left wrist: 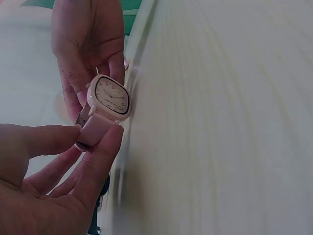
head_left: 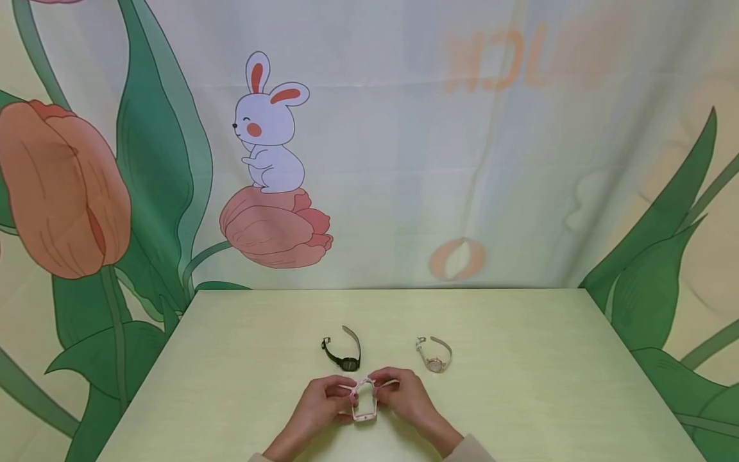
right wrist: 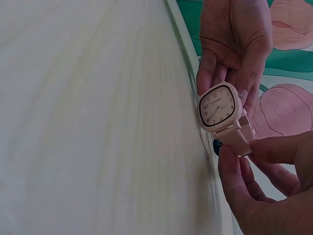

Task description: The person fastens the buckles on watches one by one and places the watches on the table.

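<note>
A pale pink wristwatch is held over the table between both hands. Its squarish white dial with numerals faces away from the strap loop, toward the person's body. My left hand pinches the left side of the strap between thumb and fingers. On the other side, the right hand grips the strap in the same way. In the left wrist view the pink watch shows its face, with the left thumb and a finger on the band. The right wrist view shows the watch with the right fingertips on its strap.
A black wristwatch lies with its strap spread just beyond the left hand. Past the right hand lies a light-strapped watch with a rose-gold case. The pale table ends at a printed curtain.
</note>
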### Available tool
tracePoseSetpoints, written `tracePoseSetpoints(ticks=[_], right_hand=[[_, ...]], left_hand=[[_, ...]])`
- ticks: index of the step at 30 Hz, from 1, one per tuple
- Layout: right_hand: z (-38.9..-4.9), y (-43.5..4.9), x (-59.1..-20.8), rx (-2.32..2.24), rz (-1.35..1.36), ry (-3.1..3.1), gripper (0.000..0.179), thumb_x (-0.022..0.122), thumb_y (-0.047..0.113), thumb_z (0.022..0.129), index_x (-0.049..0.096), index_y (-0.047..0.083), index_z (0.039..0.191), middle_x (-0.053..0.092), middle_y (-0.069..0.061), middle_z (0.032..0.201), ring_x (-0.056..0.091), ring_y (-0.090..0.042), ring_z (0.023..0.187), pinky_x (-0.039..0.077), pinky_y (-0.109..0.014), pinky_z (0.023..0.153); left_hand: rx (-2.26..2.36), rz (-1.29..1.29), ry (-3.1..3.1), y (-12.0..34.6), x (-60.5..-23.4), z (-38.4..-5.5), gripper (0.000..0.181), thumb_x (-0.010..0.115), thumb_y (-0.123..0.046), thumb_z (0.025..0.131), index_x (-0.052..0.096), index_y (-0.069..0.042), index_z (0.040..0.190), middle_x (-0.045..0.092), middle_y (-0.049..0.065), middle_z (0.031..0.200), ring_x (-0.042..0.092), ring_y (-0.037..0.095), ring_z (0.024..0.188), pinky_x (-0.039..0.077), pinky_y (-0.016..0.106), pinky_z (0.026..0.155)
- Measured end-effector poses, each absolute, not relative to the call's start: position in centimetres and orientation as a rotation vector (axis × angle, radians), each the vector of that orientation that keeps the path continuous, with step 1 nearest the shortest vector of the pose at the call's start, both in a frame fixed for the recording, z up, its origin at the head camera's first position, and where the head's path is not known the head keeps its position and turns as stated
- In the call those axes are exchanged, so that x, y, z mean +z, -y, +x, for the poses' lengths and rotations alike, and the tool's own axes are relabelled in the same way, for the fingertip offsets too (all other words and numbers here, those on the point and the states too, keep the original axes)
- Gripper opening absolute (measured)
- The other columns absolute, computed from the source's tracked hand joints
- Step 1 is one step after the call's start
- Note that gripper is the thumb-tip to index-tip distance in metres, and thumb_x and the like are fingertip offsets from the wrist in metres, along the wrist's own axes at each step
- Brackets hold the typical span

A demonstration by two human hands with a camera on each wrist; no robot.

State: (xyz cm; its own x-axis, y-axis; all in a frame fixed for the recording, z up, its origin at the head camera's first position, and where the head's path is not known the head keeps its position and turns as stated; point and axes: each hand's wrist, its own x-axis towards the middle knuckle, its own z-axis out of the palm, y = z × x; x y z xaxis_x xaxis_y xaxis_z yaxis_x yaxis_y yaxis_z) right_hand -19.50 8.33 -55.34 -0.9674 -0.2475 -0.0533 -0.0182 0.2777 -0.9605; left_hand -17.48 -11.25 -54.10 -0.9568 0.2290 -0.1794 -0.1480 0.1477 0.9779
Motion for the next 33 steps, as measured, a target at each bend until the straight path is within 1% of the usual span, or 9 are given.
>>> tracePoseSetpoints(ticks=[2, 6, 11, 15, 20, 24, 28, 33], right_hand=[[-19.5, -8.3, -55.4, -1.730, -0.258, -2.388, 0.025, 0.072, -0.001, 0.082, 0.073, 0.004, 0.106, 0.071, -0.013, 0.094, 0.066, -0.008, 0.074, 0.052, -0.021, 0.062], [-19.5, -8.3, -55.5, -1.666, -0.284, -2.457, 0.024, 0.073, 0.001, 0.082, 0.073, 0.005, 0.106, 0.072, -0.010, 0.092, 0.065, -0.009, 0.074, 0.050, -0.021, 0.061], [-19.5, -8.3, -55.6, -1.582, -0.300, -2.533, 0.022, 0.074, 0.007, 0.083, 0.074, 0.007, 0.105, 0.074, -0.007, 0.092, 0.064, -0.009, 0.075, 0.049, -0.021, 0.063], [-19.5, -8.2, -55.6, -1.545, -0.311, -2.550, 0.019, 0.074, 0.008, 0.084, 0.075, 0.006, 0.103, 0.075, -0.007, 0.090, 0.065, -0.011, 0.076, 0.050, -0.021, 0.065], [-19.7, -8.3, -55.7, -1.537, -0.318, -2.546, 0.018, 0.074, 0.009, 0.084, 0.075, 0.006, 0.102, 0.075, -0.006, 0.089, 0.065, -0.010, 0.076, 0.050, -0.020, 0.065], [-19.9, -8.6, -55.6, -1.524, -0.355, -2.550, 0.020, 0.073, 0.009, 0.084, 0.075, 0.007, 0.104, 0.075, -0.005, 0.090, 0.065, -0.009, 0.077, 0.050, -0.020, 0.065], [-20.3, -9.0, -55.3, -1.573, -0.378, -2.514, 0.021, 0.072, 0.011, 0.087, 0.073, 0.006, 0.107, 0.075, -0.007, 0.096, 0.067, -0.010, 0.080, 0.051, -0.021, 0.066], [-21.3, -9.3, -54.8, -1.670, -0.359, -2.478, 0.022, 0.070, 0.012, 0.089, 0.072, 0.003, 0.109, 0.074, -0.010, 0.099, 0.069, -0.013, 0.084, 0.053, -0.021, 0.069]], left_hand=[[1.883, 0.073, -2.142, 11.3, -54.2, -17.5, 0.029, 0.067, 0.003, 0.088, 0.061, 0.012, 0.116, 0.069, 0.027, 0.100, 0.069, 0.019, 0.080, 0.061, 0.040, 0.069], [1.886, 0.078, -2.155, 11.4, -54.4, -17.6, 0.028, 0.068, 0.003, 0.087, 0.062, 0.013, 0.112, 0.069, 0.025, 0.098, 0.068, 0.016, 0.078, 0.061, 0.038, 0.069], [1.848, 0.114, -2.219, 11.6, -54.8, -17.7, 0.025, 0.070, 0.001, 0.087, 0.065, 0.012, 0.108, 0.071, 0.025, 0.097, 0.069, 0.017, 0.078, 0.061, 0.035, 0.067], [1.792, 0.136, -2.288, 11.7, -54.9, -17.7, 0.022, 0.072, -0.002, 0.086, 0.069, 0.009, 0.105, 0.074, 0.021, 0.095, 0.068, 0.016, 0.076, 0.060, 0.032, 0.065], [1.757, 0.145, -2.344, 11.8, -54.9, -17.7, 0.022, 0.073, -0.004, 0.085, 0.069, 0.008, 0.104, 0.074, 0.020, 0.093, 0.067, 0.015, 0.075, 0.059, 0.032, 0.063], [1.742, 0.118, -2.404, 12.0, -54.6, -17.8, 0.023, 0.071, -0.005, 0.086, 0.068, 0.007, 0.105, 0.073, 0.017, 0.091, 0.067, 0.018, 0.075, 0.059, 0.034, 0.062], [1.757, 0.056, -2.441, 12.4, -54.0, -17.8, 0.022, 0.069, -0.006, 0.088, 0.068, 0.006, 0.106, 0.072, 0.013, 0.092, 0.069, 0.022, 0.077, 0.059, 0.034, 0.062], [1.835, 0.005, -2.458, 12.8, -53.4, -18.4, 0.023, 0.069, -0.007, 0.090, 0.067, 0.005, 0.108, 0.071, 0.017, 0.099, 0.070, 0.026, 0.084, 0.060, 0.035, 0.065]])
